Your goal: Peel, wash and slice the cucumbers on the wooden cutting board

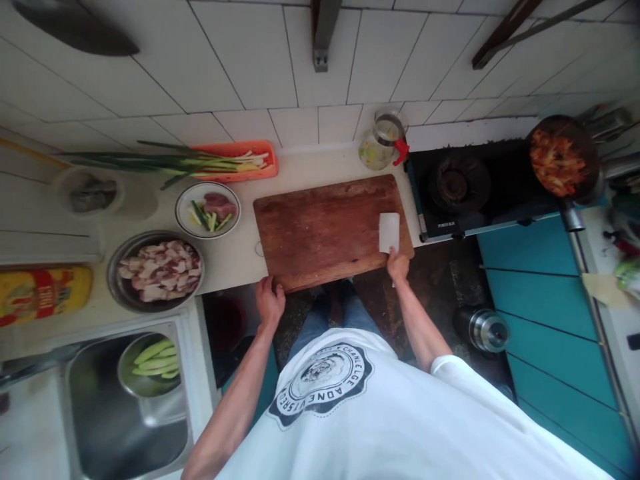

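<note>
A brown wooden cutting board (320, 233) lies on the counter in front of me, with its near edge at the counter's edge. My right hand (398, 268) is closed around the handle of a cleaver (389, 232), whose pale rectangular blade rests over the board's right side. At the board's near left corner, my left hand (271, 300) grips the edge with curled fingers. To the left of the board stands a white plate (186, 227) with a piece of meat and cut green onions. A metal bowl of chopped raw meat (160, 270) sits beyond it.
An orange basket (273, 163) holds long green onions (165, 161) by the wall. A glass jug (377, 150) stands behind the board. On the right are a gas stove (457, 190) and a wok with food (557, 160). The sink (100, 413) holds a bowl of green vegetables (157, 360).
</note>
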Tool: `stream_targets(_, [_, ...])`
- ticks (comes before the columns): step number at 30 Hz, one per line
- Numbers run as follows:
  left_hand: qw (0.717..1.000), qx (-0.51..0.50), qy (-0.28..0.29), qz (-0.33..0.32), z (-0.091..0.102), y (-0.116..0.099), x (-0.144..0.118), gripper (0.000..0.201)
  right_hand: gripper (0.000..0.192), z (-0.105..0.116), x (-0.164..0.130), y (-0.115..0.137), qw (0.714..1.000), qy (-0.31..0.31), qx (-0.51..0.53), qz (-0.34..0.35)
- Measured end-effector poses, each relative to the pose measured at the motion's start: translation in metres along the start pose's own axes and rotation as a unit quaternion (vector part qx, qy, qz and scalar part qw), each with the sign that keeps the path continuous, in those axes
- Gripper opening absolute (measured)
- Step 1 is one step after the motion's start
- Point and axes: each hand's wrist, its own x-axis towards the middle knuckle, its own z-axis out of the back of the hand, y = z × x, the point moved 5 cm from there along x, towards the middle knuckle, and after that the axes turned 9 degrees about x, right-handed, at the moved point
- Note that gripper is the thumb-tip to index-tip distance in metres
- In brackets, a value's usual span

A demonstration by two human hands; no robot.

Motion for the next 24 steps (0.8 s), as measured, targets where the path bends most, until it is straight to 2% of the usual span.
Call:
stream_targets(2, [1.0, 0.003, -0.001, -0.012, -0.001, 0.0, 0.0, 0.05, 0.07, 0.014, 0.016, -0.01, 1.0, -0.024, 0.005, -0.018])
stream_targets(4, [1.0, 0.005, -0.004, -0.012, -0.001, -0.001, 0.001, 0.05, 0.067, 0.006, 0.013, 0.004, 1.0, -0.016, 0.004, -0.005])
stream_targets(9, [1.0, 0.022, 0.003, -0.001, 0.0, -0.01, 0.004, 0.052, 0.06, -0.068, -0.046, 0.091, 0.991, 0.077, -0.008, 0.109])
stream_targets(11, [0.999, 0.037, 0.009, -0.013, 0.002, -0.018, 0.006, 0.054, 0.059, -0.086, -0.06, 0.111, 0.982, 0.114, -0.002, 0.149])
stream_targets(12, [0.999, 0.044, 0.013, -0.024, 0.003, -0.023, 0.007, 0.055, 0.059, -0.086, -0.06, 0.113, 0.98, 0.119, 0.004, 0.159])
stream_targets(14, [0.997, 0.057, 0.019, -0.056, 0.004, -0.037, 0.011, 0.056, 0.059, -0.071, -0.041, 0.101, 0.984, 0.094, 0.017, 0.153])
stream_targets(17, [0.991, 0.078, 0.037, -0.099, 0.003, -0.058, 0.018, 0.055, 0.065, -0.018, 0.014, 0.061, 0.995, 0.006, 0.031, 0.092])
stream_targets(20, [0.987, 0.103, 0.056, -0.108, 0.001, -0.07, 0.024, 0.053, 0.066, 0.028, 0.063, 0.028, 0.998, -0.039, 0.035, 0.026])
stream_targets(22, [0.987, 0.111, 0.062, -0.102, 0.0, -0.074, 0.025, 0.052, 0.068, 0.042, 0.079, 0.021, 0.998, -0.045, 0.03, 0.012])
stream_targets(24, [0.988, 0.11, 0.06, -0.093, -0.002, -0.074, 0.024, 0.052, 0.07, 0.042, 0.08, 0.024, 0.999, -0.047, 0.02, 0.01])
